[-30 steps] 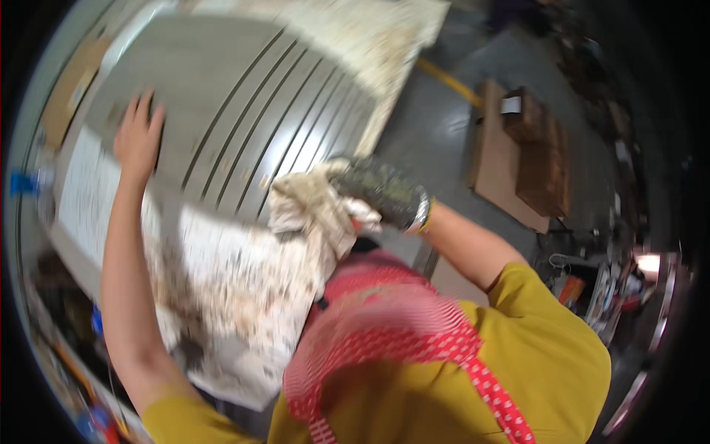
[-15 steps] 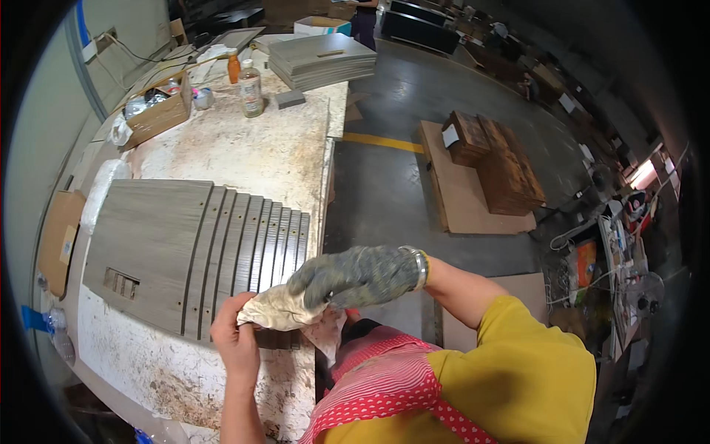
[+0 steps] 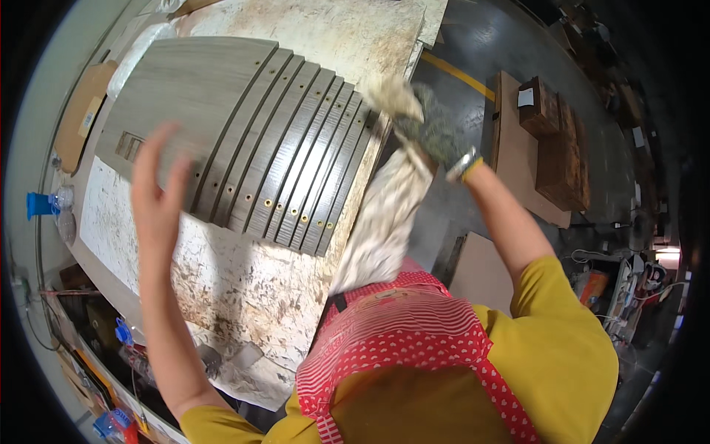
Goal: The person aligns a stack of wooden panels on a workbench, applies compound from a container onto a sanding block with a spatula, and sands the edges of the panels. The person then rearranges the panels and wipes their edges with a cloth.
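Note:
A fanned-out stack of grey wood-look panels (image 3: 214, 96) lies on the worn white table, with small brass-coloured holes along the panels' stepped edges. Over the top panel, close to its rectangular cut-out, my bare left hand (image 3: 159, 174) hovers with fingers apart, blurred and holding nothing. My right hand (image 3: 436, 129), in a grey-green work glove, grips a stained whitish rag (image 3: 388, 222) at the right end of the stack. One bunched part of the rag sticks out past the glove, and the rest hangs down by the table edge.
Brown wooden boxes (image 3: 551, 152) rest on cardboard on the floor at the right. Left of the panels are a cardboard piece (image 3: 80, 122) and a clear bottle (image 3: 65, 214). The table's right edge (image 3: 355, 222) runs along the stack. Crumpled plastic (image 3: 248, 359) lies at its near end.
My left hand has let go of the rag and moved left over the panels. My right hand has carried the rag to the far right of the stack. The view has shifted too.

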A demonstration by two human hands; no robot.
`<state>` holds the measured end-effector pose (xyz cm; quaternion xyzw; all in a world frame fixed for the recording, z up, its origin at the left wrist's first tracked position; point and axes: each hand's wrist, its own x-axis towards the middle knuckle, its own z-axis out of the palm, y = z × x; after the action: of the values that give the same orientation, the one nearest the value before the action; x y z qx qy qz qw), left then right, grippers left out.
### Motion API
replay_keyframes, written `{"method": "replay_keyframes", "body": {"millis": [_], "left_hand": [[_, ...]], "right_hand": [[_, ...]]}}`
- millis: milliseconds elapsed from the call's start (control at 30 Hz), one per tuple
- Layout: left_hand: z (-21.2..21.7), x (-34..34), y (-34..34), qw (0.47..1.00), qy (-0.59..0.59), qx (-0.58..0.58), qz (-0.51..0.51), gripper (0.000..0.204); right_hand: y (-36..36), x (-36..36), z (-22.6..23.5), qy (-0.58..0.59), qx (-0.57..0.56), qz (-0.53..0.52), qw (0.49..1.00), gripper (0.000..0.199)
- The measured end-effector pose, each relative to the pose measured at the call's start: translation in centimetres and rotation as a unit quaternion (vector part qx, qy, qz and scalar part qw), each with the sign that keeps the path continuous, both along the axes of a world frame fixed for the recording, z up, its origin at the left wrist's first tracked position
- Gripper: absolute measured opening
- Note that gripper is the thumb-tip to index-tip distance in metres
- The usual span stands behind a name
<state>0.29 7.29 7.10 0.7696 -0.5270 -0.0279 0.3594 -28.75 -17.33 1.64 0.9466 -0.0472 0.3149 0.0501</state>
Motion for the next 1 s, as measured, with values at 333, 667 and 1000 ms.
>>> {"method": "replay_keyframes", "body": {"millis": [333,667,1000], "left_hand": [[-6.5,5.4,-0.8,0.967,-0.199,0.117,0.105,0.040],[-6.7,5.3,-1.0,0.962,-0.213,0.133,0.110,0.042],[-6.9,5.8,-1.0,0.962,-0.219,0.117,0.110,0.040]], "right_hand": [[5.5,5.9,-3.7,0.274,0.301,-0.142,0.902,0.016],[0.9,7.3,-3.3,0.225,0.280,-0.197,0.912,0.016],[-4.9,7.1,-3.0,0.262,0.231,-0.303,0.886,0.025]]}}
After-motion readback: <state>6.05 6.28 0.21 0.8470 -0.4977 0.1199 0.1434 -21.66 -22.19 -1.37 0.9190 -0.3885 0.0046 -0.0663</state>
